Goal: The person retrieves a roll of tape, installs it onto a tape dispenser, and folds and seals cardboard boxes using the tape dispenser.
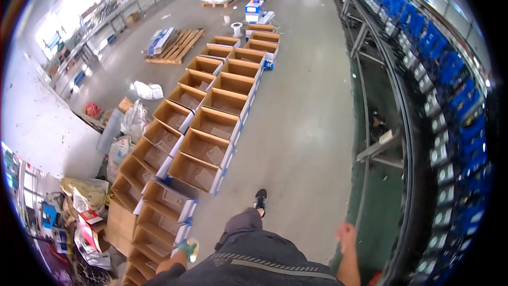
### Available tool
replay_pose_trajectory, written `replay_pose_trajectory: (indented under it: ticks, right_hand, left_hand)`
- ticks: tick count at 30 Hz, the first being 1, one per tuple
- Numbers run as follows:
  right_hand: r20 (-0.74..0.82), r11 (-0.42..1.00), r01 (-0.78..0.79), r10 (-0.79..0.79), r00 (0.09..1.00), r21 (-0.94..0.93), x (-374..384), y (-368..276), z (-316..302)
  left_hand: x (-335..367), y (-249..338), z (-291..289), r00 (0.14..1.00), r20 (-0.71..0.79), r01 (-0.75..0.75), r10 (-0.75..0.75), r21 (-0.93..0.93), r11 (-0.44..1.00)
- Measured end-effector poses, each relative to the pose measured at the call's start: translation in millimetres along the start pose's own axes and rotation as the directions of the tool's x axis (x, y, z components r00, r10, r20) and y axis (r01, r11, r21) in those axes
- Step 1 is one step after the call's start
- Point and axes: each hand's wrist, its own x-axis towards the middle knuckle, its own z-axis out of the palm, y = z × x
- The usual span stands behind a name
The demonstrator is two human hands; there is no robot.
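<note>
1. A small green-and-yellow object (188,248) is gripped in the left hand (182,251), just beside the open cartons (206,145).
2. Right hand (346,231) swings free; fingers blurred, state unreadable.
3. Cartons are rowed on the floor (301,127), tops open for access.

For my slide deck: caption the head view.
Person walks beside rows of open boxes, left hand holding a small tool, right hand free.

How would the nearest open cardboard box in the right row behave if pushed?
The open cardboard box looks empty, so probably light and would slide easily on the smooth concrete floor. Its upright flaps would likely flex. Being low and wide, it seems unlikely to tip.
</note>
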Motion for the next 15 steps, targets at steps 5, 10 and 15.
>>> replay_pose_trajectory:
  ticks: [5, 10, 15]
  right_hand:
    - [0.513, 0.906, 0.026, 0.216, 0.831, -0.422, 34.3, 11.7, 27.6]
    - [0.319, 0.834, -0.401, 0.525, 0.789, -0.38, 155.2, -34.4, 77.7]
    - [0.45, 0.872, -0.154, 0.383, 0.807, -0.466, 340.5, -109.6, 94.0]
  left_hand:
    - [98.4, 213.8, -118.9, 0.943, 0.003, -0.327, 0.333, -0.166, 0.93]
    - [118.1, 480.6, -300.9, 0.674, -0.416, -0.695, 0.61, -0.081, 0.714]
    - [203.1, 617.8, -378.8, 0.651, -0.532, -0.717, 0.541, -0.197, 0.669]
